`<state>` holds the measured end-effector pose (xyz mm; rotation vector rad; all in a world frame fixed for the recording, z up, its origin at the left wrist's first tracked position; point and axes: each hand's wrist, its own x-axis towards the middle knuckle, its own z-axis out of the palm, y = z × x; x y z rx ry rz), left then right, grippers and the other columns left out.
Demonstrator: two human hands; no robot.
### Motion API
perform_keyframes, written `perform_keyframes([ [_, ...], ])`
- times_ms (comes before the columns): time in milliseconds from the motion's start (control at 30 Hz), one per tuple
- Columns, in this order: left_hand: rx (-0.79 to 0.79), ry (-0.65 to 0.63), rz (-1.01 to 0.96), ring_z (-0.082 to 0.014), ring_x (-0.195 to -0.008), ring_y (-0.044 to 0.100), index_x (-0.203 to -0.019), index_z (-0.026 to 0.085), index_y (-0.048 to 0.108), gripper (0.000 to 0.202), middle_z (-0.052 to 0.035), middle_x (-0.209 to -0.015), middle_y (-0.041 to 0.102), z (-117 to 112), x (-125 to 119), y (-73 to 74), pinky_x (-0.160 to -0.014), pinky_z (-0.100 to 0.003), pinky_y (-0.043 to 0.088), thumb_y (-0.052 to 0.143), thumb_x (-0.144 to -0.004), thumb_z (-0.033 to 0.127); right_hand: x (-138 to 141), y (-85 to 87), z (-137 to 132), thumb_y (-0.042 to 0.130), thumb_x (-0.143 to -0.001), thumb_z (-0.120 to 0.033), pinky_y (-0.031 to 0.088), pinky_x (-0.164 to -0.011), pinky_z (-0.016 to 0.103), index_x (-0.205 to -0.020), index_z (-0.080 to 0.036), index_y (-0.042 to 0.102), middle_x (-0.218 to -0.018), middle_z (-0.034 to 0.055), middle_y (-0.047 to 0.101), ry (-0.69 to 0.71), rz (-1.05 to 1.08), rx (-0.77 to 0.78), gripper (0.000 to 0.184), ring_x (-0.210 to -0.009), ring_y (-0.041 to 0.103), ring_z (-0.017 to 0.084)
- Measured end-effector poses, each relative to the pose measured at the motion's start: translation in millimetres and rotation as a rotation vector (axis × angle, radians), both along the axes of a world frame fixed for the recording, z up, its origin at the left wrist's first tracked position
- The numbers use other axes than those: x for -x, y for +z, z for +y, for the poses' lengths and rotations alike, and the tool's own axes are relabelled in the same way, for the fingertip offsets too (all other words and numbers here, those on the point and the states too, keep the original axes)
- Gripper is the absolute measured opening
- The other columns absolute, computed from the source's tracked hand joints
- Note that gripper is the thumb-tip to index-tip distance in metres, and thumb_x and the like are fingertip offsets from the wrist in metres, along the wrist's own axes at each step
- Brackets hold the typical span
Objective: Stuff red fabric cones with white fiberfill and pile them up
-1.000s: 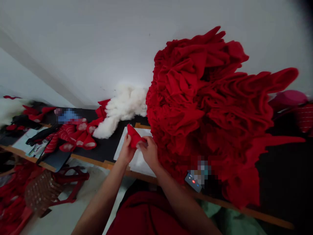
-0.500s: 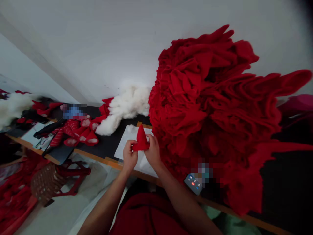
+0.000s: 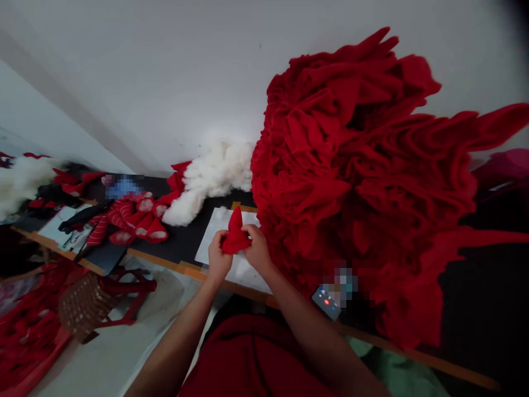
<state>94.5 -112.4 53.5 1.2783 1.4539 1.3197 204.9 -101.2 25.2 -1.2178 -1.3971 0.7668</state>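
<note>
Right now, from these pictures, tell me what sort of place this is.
Likely a small handcraft workshop for stuffed red fabric items: a huge heap of red cloth, loose white stuffing, and striped red pieces on a black-topped worktable.

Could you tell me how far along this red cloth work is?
Already shaped: several red cloth cones lie on the black table top. In hand: the left hand and right hand pinch one red cone above white paper. Left: a big red cloth heap and white stuffing.
</note>
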Motion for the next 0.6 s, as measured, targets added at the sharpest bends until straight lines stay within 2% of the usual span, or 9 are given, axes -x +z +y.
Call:
perform_keyframes([
  [167,-0.042,0.027,0.174,-0.0131,-0.063,0.042,-0.071,0.02,0.056,0.026,0.0024,-0.066,0.05,5,3,-8.4,-0.061,-0.022,0.032,0.055,-0.052,0.001,-2,-10.3,9,0.044,-0.061,-0.01,0.04,-0.064,0.026,-0.071,-0.019,0.049,-0.068,-0.0015,0.051,-0.229,-0.009,0.104,0.014,-0.066,0.049,0.014],
  [233,-0.024,0.017,0.144,-0.0131,-0.065,0.043,-0.073,0.019,0.056,0.027,0.0017,-0.07,0.05,7,6,-11.6,-0.06,-0.021,0.033,0.054,-0.053,0.001,-3,-11.2,11,0.046,-0.061,-0.011,0.042,-0.067,0.027,-0.075,-0.018,0.051,-0.072,-0.0001,0.054,-0.175,0.061,0.129,0.016,-0.07,0.051,0.014],
  [367,0.027,0.086,-0.014,-0.0123,-0.067,0.045,-0.078,0.02,0.054,0.03,0.0014,-0.076,0.05,11,12,-14.9,-0.057,-0.02,0.036,0.053,-0.054,0.002,-11,-6.2,5,0.054,-0.065,-0.019,0.046,-0.077,0.031,-0.095,-0.018,0.053,-0.096,0.0049,0.06,0.21,0.386,0.251,0.031,-0.088,0.057,0.016],
  [433,0.038,0.152,-0.05,-0.0115,-0.066,0.046,-0.079,0.02,0.052,0.03,0.0022,-0.075,0.049,12,13,-15.7,-0.056,-0.019,0.036,0.054,-0.054,0.002,-15,-4.9,0,0.058,-0.065,-0.023,0.047,-0.077,0.031,-0.102,-0.019,0.053,-0.105,0.0065,0.06,0.329,0.515,0.322,0.037,-0.092,0.058,0.017],
  [500,0.053,0.167,-0.057,-0.0105,-0.064,0.045,-0.078,0.019,0.051,0.03,0.0032,-0.073,0.049,12,11,-16.3,-0.055,-0.018,0.035,0.054,-0.054,0.001,-15,-6.9,-2,0.06,-0.062,-0.022,0.049,-0.07,0.03,-0.101,-0.02,0.054,-0.104,0.0063,0.06,0.295,0.543,0.357,0.04,-0.088,0.059,0.017],
  [600,0.095,0.06,-0.035,-0.0093,-0.061,0.044,-0.076,0.019,0.053,0.027,0.0042,-0.068,0.05,9,4,-16.6,-0.055,-0.018,0.035,0.055,-0.055,0.001,-9,-14.1,2,0.057,-0.057,-0.017,0.049,-0.066,0.03,-0.092,-0.02,0.054,-0.09,0.0021,0.062,0.115,0.37,0.334,0.036,-0.077,0.058,0.016],
])
